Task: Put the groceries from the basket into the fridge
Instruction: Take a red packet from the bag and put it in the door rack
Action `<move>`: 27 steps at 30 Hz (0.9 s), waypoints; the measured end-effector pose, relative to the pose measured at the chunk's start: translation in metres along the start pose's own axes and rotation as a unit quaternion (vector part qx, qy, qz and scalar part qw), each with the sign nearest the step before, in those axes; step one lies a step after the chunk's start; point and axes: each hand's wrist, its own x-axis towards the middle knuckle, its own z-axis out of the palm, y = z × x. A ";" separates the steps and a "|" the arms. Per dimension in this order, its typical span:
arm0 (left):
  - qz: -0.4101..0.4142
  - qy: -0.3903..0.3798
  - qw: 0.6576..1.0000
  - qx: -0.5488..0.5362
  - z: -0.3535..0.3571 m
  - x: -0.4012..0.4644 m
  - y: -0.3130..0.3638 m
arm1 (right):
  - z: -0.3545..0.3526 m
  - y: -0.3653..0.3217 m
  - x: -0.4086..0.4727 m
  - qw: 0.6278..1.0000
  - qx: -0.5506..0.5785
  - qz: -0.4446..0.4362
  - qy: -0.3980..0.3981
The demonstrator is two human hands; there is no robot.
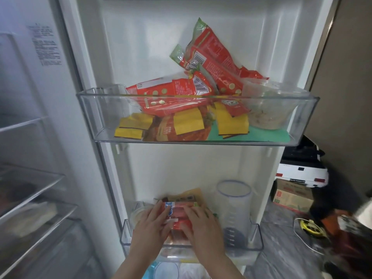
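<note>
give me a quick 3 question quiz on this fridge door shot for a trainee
1. True or false: both hands are on the red packet at the lower bin.
2. What stands right of that packet in the lower bin? A) measuring jug B) milk carton C) egg box
3. Fill in: the upper bin has a ___ liner on its floor.

Key: 1 true; 2 A; 3 green

Red packets [177, 95] with pale dots; yellow pouches [187, 122]; green liner [259, 135].
</note>
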 end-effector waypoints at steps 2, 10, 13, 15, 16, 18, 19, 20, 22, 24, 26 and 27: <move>0.012 -0.009 1.000 0.013 -0.003 0.000 0.001 | -0.003 -0.004 0.007 1.000 -0.013 0.012 -0.015; 0.041 -0.024 0.993 0.111 -0.007 0.001 0.008 | 0.011 -0.002 0.012 0.991 -0.127 0.030 0.005; 0.038 -0.057 0.992 0.105 -0.001 0.000 0.007 | 0.015 0.001 0.013 0.991 -0.131 0.035 -0.016; 0.023 -0.076 0.991 0.104 0.000 0.003 0.005 | 0.012 0.001 0.014 0.993 -0.109 0.049 -0.017; 0.020 -0.085 0.990 0.113 -0.001 0.005 0.004 | 0.008 0.000 0.013 0.994 -0.099 0.051 -0.019; 0.030 -0.089 0.989 0.113 -0.010 0.005 0.009 | 0.000 -0.002 0.009 0.995 -0.088 0.038 -0.034; 0.027 -0.092 0.990 0.099 -0.015 0.002 0.012 | -0.004 -0.002 0.006 0.995 -0.079 0.029 -0.054; 0.016 -0.092 0.991 0.094 -0.020 -0.003 0.016 | -0.010 -0.002 0.002 0.995 -0.061 0.029 -0.071; 0.008 -0.091 0.990 0.106 -0.030 -0.011 0.025 | -0.021 -0.002 -0.007 0.997 -0.056 0.021 -0.050; 0.017 -0.094 0.988 0.121 -0.040 -0.024 0.032 | -0.034 -0.004 -0.015 0.996 -0.069 0.019 -0.048; 0.019 -0.102 0.985 0.135 -0.046 -0.037 0.034 | -0.042 -0.005 -0.027 0.995 -0.070 0.019 -0.066; 0.018 -0.104 0.985 0.134 -0.049 -0.043 0.034 | -0.045 -0.006 -0.035 0.995 -0.070 0.018 -0.067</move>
